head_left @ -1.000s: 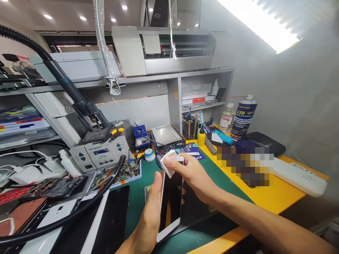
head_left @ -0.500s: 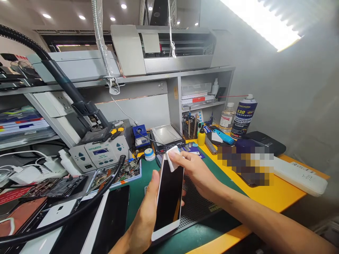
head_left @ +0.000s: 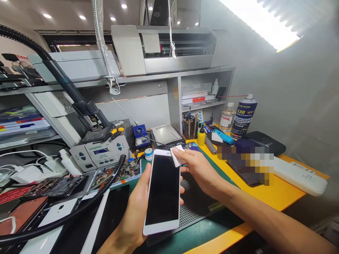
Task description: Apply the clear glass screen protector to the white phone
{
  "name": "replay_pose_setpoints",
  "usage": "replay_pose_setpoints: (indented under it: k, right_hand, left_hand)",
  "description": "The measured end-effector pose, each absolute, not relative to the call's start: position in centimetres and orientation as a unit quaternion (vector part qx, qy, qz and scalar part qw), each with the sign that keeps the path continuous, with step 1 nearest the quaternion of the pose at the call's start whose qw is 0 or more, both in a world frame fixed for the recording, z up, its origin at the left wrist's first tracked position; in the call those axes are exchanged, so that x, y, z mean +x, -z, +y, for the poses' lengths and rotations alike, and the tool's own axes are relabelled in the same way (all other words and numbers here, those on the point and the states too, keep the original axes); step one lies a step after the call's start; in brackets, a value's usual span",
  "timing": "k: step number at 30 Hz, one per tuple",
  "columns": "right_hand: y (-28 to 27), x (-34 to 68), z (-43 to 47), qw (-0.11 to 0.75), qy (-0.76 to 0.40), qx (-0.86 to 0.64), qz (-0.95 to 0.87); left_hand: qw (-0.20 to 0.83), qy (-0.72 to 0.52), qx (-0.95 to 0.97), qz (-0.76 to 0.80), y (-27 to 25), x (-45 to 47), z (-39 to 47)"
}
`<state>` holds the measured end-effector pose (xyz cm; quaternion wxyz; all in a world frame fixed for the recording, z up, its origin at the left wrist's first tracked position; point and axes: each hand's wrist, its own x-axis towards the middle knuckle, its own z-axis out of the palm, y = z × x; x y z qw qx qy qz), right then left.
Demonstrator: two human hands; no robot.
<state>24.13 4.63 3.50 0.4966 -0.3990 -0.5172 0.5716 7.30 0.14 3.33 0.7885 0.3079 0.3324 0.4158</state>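
A white smartphone (head_left: 162, 192) with a dark screen is held up over the bench, its face toward me. My left hand (head_left: 139, 203) grips it, thumb along the left edge and fingertips showing past the right edge. My right hand (head_left: 194, 164) pinches a small white wiping cloth (head_left: 177, 157) at the phone's upper right corner. The cloth overlaps that corner; part of it is hidden under my thumb and fingers. Beneath the phone lies a dark perforated plate (head_left: 197, 201) on the green mat (head_left: 203, 231).
On the left are a rework station (head_left: 102, 155), a tray of circuit boards (head_left: 129, 173), several phones and a black hose (head_left: 87, 208) arching over them. To the right stand a spray can (head_left: 243, 116), a clear bottle (head_left: 227, 118) and a yellow bottle (head_left: 201, 137).
The phone has turned to face me more squarely and shifted slightly left and down. The cloth has moved from the phone's top edge to its upper right corner.
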Motion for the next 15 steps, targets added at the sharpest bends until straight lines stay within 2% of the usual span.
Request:
replay_pose_setpoints:
  k: [15]
  right_hand:
    - [-3.1, 24.4, 5.3, 0.496, -0.602, -0.377, -0.499]
  left_hand:
    - [0.792, -0.432, 0.251, 0.35, -4.7, 7.4, 0.6]
